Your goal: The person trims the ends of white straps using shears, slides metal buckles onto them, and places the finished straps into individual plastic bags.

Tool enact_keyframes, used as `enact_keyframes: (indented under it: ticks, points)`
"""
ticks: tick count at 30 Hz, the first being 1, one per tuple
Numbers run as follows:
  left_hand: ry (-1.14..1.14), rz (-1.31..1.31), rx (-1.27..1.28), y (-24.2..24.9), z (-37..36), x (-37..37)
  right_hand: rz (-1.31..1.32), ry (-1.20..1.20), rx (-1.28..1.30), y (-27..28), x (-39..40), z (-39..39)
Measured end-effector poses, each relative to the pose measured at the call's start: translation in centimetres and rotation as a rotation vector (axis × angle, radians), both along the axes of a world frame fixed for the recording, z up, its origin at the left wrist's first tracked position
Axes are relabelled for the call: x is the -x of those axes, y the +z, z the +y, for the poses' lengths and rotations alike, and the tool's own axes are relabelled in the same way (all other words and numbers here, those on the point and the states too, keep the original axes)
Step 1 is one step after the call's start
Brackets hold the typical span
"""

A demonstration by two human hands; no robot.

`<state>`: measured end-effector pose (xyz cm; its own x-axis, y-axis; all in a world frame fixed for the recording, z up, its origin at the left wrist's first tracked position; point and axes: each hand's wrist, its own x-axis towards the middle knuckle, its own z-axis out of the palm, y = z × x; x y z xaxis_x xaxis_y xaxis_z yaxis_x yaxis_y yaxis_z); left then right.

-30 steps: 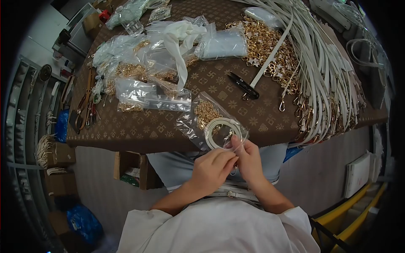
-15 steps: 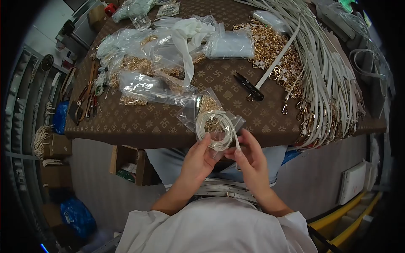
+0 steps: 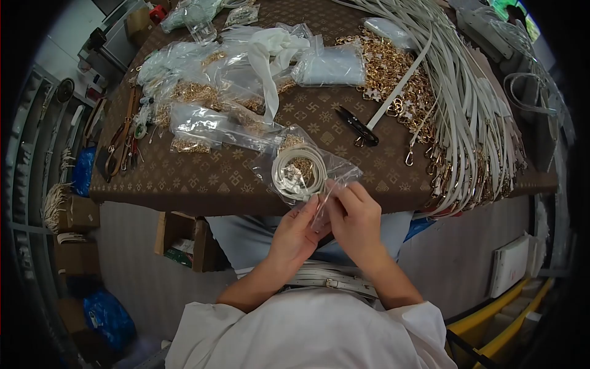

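Both hands meet at the near edge of the brown patterned table (image 3: 215, 178). My left hand (image 3: 297, 232) and my right hand (image 3: 353, 215) pinch the lower edge of a clear plastic bag (image 3: 332, 178). Inside the bag lies a coiled white strap (image 3: 297, 171), with gold hardware behind it. The bag rests partly on the table edge.
Several clear bags of gold fittings (image 3: 209, 126) lie to the left. Black snips (image 3: 359, 127) sit in the middle, a pile of gold chains (image 3: 393, 74) behind them. A big bundle of white straps (image 3: 473, 117) hangs over the right edge. A white belt (image 3: 332, 283) lies on my lap.
The coiled strap has gone from held in the open to lying inside the clear bag. Both hands have shifted to the bag's lower edge.
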<state>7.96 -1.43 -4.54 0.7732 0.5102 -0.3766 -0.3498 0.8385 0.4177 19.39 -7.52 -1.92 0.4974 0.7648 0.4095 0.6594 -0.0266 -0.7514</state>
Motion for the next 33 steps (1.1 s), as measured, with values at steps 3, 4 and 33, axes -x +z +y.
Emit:
enact_keyframes:
  ticks: [3,4,33]
  points:
    - [-0.033,0.023,-0.031,0.4,0.2,-0.2,-0.174,-0.04,-0.147,-1.4,-0.6,1.5]
    - [-0.011,0.034,-0.038,0.6,0.4,0.2,-0.176,-0.041,-0.155,-1.1,-0.9,1.5]
    - [0.173,0.425,-1.908,13.0,5.4,2.1,-0.384,0.507,-0.439,9.5,-3.6,3.6]
